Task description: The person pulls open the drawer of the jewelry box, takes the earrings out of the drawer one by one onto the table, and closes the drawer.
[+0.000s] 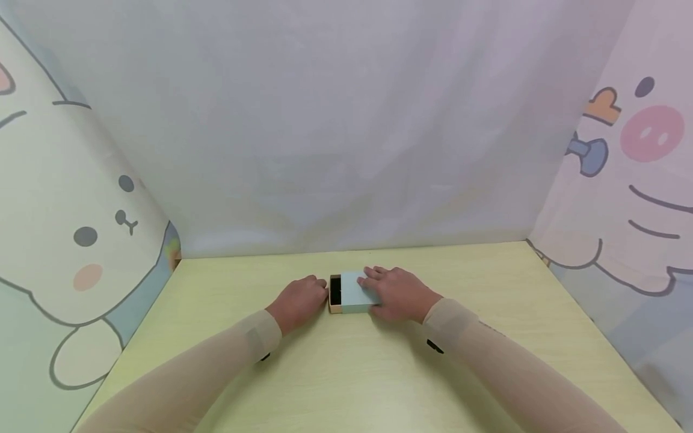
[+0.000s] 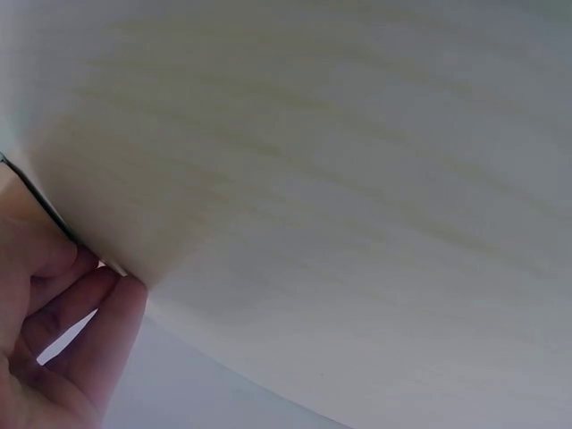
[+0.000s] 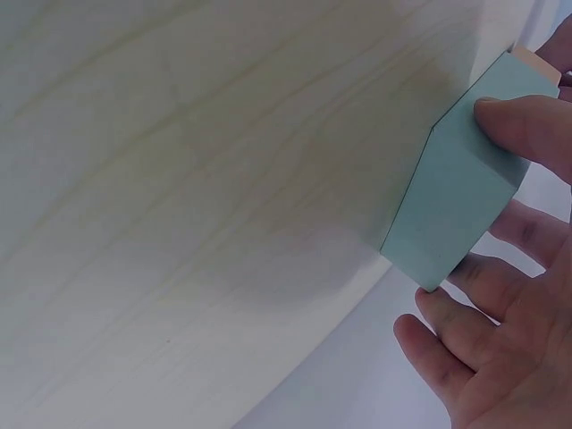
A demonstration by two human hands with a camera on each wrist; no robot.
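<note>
A small pale blue-green drawer box (image 1: pixel 351 293) lies on the table, its sleeve pushed partway off a tan inner tray (image 1: pixel 335 309). The tray's dark inside shows at the left end. My right hand (image 1: pixel 402 294) grips the sleeve from the right, fingers across the top; in the right wrist view the thumb (image 3: pixel 523 125) presses the near side. At the tray's left end, my left hand (image 1: pixel 300 302) has its fingers curled and appears to pinch the end wall. The left wrist view shows those fingertips (image 2: pixel 130 290) close together, with little of the tray visible.
The light wooden table (image 1: pixel 346 373) extends around the box on all sides. A pale curtain (image 1: pixel 346 150) hangs behind its far edge. Printed cartoon cloth panels stand at the left (image 1: pixel 103 270) and right (image 1: pixel 622 240).
</note>
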